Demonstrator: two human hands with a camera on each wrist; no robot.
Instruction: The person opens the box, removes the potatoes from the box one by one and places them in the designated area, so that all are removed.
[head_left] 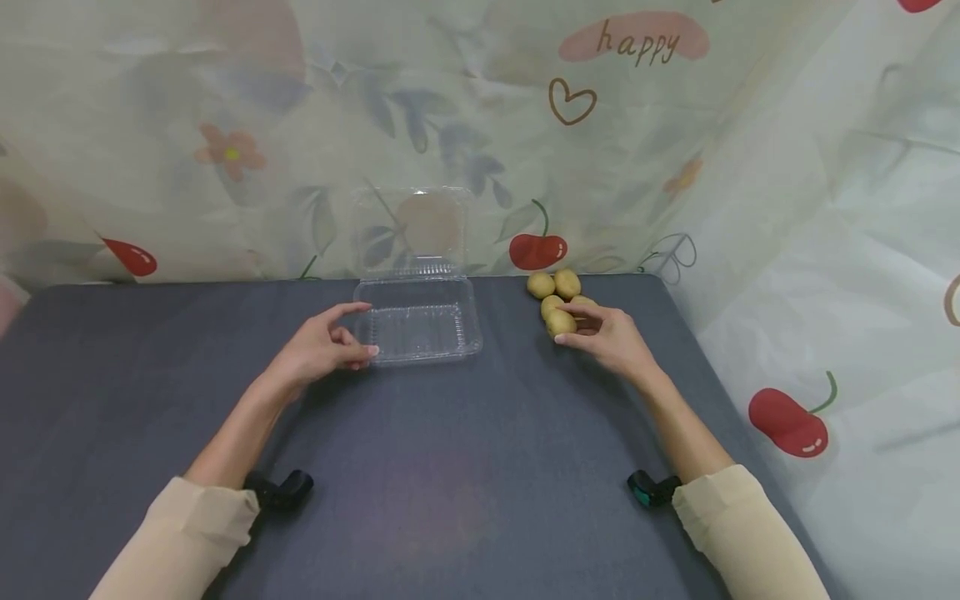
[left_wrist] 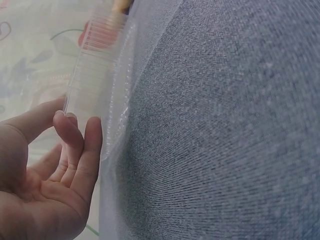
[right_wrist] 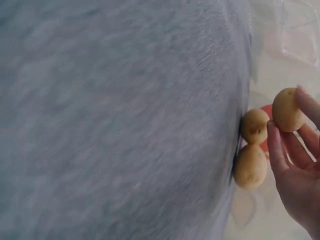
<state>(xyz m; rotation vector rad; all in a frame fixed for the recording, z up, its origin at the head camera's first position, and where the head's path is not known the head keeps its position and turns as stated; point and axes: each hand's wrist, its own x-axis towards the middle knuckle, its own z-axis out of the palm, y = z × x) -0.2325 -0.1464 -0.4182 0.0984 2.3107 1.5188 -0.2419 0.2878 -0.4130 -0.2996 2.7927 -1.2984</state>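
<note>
A clear plastic clamshell container (head_left: 472,337) stands on the dark cloth with its lid (head_left: 431,225) raised at the back. My left hand (head_left: 322,346) holds the container's left edge, its thumb near the front left corner and its index finger farther back. From the left wrist, the fingertips (left_wrist: 70,130) show right at the thin plastic rim (left_wrist: 75,80). My right hand (head_left: 611,337) pinches a small yellow potato (right_wrist: 287,110) between thumb and fingers. Beside it lie several more potatoes (head_left: 567,283), one of them partly hidden behind the fingers.
The dark cloth-covered table (head_left: 450,467) ends at a back edge against a patterned curtain (head_left: 300,125). White sheeting (head_left: 862,250) hangs along the right side. The potatoes sit near the back right corner, to the right of the container.
</note>
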